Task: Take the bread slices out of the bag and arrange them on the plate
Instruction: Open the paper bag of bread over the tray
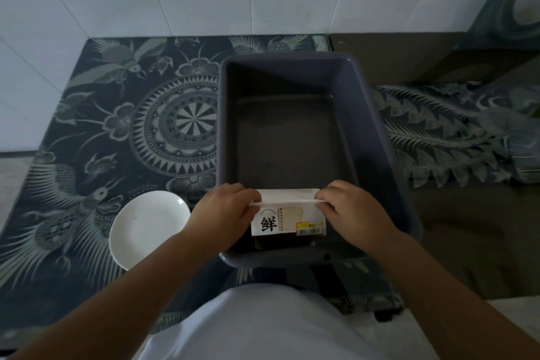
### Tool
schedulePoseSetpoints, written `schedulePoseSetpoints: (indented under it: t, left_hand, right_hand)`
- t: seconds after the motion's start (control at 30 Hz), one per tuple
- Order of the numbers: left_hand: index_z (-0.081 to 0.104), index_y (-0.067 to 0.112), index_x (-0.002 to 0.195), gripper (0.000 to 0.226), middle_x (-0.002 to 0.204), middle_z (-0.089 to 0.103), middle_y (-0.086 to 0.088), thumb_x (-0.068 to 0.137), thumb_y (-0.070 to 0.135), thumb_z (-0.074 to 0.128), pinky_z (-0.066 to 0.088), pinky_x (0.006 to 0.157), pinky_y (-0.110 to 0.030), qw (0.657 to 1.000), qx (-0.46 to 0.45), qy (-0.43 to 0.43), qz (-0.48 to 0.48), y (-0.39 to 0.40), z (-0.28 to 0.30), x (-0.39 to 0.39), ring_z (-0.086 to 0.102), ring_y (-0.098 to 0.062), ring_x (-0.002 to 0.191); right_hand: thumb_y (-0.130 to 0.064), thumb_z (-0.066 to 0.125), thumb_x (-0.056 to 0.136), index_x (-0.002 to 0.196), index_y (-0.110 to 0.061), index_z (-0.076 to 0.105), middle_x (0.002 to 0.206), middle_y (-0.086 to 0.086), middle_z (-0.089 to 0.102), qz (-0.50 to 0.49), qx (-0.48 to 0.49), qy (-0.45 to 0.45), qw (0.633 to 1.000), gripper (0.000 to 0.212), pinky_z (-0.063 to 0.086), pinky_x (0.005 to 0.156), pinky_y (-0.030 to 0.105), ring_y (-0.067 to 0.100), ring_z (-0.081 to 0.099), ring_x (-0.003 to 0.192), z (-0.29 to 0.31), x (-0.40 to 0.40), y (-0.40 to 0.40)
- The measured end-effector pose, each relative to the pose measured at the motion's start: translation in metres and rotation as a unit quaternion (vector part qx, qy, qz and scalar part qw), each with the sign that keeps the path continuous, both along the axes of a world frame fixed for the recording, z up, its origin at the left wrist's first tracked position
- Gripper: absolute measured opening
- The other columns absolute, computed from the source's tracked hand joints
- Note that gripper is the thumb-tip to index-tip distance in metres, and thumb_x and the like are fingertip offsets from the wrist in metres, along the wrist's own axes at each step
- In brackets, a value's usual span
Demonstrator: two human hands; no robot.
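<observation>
A white bread bag (287, 218) with a black character, a slice picture and a yellow price sticker stands at the near end of a grey rectangular tub (377, 131). My left hand (225, 210) pinches the bag's top edge on the left. My right hand (353, 207) pinches the same edge on the right. The bag's top looks folded over between my hands, and no bare slices show. An empty white plate (149, 228) lies on the patterned cloth just left of the tub, close to my left forearm.
A dark cloth with bird and flower patterns (117, 131) covers the table. White tiled wall rises behind it. The rest of the tub holds nothing. A dark round-framed object (505, 9) stands at the back right. My white shirt fills the bottom centre.
</observation>
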State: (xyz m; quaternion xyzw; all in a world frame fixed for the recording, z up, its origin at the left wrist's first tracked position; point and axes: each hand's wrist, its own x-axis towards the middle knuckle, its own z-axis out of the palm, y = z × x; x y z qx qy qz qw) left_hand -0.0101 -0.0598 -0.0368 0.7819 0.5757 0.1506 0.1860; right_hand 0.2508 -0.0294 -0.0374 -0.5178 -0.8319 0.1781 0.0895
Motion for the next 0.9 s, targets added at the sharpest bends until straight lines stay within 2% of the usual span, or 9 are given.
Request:
schedulePoseSetpoints:
  t: [0.13,0.2,0.27,0.3,0.43,0.53,0.57,0.67,0.9]
  left_hand:
    - [0.066,0.023,0.105,0.015,0.092,0.068,0.001,0.091,0.024,0.061,0.054,0.069,-0.038,0.999,-0.043,-0.003,0.012,-0.005,0.003,0.001,0.062,-0.019,0.082]
    - [0.067,0.024,0.102,0.013,0.089,0.069,0.003,0.09,0.023,0.062,0.053,0.067,-0.029,0.993,-0.096,-0.044,0.042,-0.005,0.005,0.002,0.063,-0.014,0.078]
    - [0.068,0.027,0.098,0.01,0.081,0.067,0.008,0.09,0.026,0.063,0.047,0.062,-0.017,0.983,-0.154,-0.071,0.072,-0.005,0.007,0.004,0.062,-0.006,0.073]
    - [0.068,0.029,0.096,0.008,0.079,0.066,0.011,0.09,0.029,0.063,0.044,0.061,-0.015,0.978,-0.179,-0.075,0.079,-0.005,0.007,0.004,0.06,-0.003,0.072]
    - [0.068,0.028,0.087,0.013,0.081,0.07,0.008,0.092,0.036,0.058,0.047,0.066,-0.025,0.961,-0.251,-0.071,0.091,0.0,0.009,0.006,0.061,-0.007,0.074]
    - [0.063,0.027,0.074,0.02,0.072,0.069,0.004,0.092,0.035,0.058,0.048,0.066,-0.028,0.959,-0.265,-0.045,0.089,0.008,0.011,0.01,0.062,-0.011,0.07]
    - [0.061,0.027,0.072,0.021,0.071,0.068,0.005,0.091,0.035,0.059,0.049,0.068,-0.029,0.959,-0.269,-0.035,0.087,0.01,0.012,0.012,0.063,-0.013,0.072]
    - [0.061,0.025,0.07,0.02,0.071,0.07,0.005,0.087,0.034,0.064,0.053,0.072,-0.031,0.955,-0.284,-0.015,0.088,0.013,0.013,0.013,0.065,-0.013,0.074]
    - [0.06,0.027,0.074,0.011,0.08,0.07,0.005,0.081,0.03,0.068,0.057,0.075,-0.035,0.957,-0.273,-0.001,0.093,0.011,0.013,0.014,0.064,-0.014,0.076]
  right_hand:
    - [-0.023,0.062,0.092,0.092,-0.014,0.072,0.091,0.0,0.058,-0.002,0.014,-0.002,1.0,0.014,0.051,0.06,0.03,0.017,0.059,0.073,-0.001,0.001,-0.007]
    - [-0.023,0.061,0.091,0.092,-0.012,0.071,0.091,0.0,0.056,-0.005,0.014,0.002,1.0,0.014,0.051,0.06,0.031,0.017,0.058,0.071,-0.001,0.002,-0.01]
    - [-0.022,0.062,0.091,0.093,-0.012,0.071,0.091,0.0,0.055,-0.011,0.013,0.004,1.0,0.013,0.049,0.06,0.029,0.017,0.057,0.07,-0.001,0.003,-0.014]
    - [-0.022,0.063,0.091,0.094,-0.012,0.071,0.091,0.0,0.055,-0.015,0.01,0.009,1.0,0.013,0.049,0.06,0.03,0.017,0.057,0.07,-0.002,0.004,-0.017]
    - [-0.025,0.062,0.092,0.092,-0.013,0.074,0.083,-0.001,0.058,-0.031,-0.042,0.063,0.997,0.017,0.052,0.064,0.03,0.012,0.058,0.07,0.0,0.006,-0.026]
    - [-0.031,0.06,0.093,0.066,-0.021,0.067,0.065,-0.006,0.058,-0.085,-0.106,0.096,0.986,0.031,0.046,0.057,0.026,0.006,0.056,0.059,0.003,0.005,-0.022]
    - [-0.034,0.061,0.092,0.065,-0.022,0.066,0.063,-0.007,0.06,-0.101,-0.127,0.09,0.983,0.031,0.045,0.055,0.024,0.004,0.057,0.057,0.005,0.004,-0.019]
    - [-0.038,0.068,0.087,0.079,-0.024,0.071,0.076,-0.01,0.068,-0.131,-0.182,0.059,0.973,0.017,0.044,0.057,0.02,0.001,0.061,0.068,0.008,0.002,-0.008]
    - [-0.035,0.069,0.083,0.07,-0.026,0.058,0.073,-0.007,0.063,-0.135,-0.194,-0.014,0.971,0.019,0.038,0.048,0.021,0.004,0.058,0.062,0.005,-0.002,-0.003]
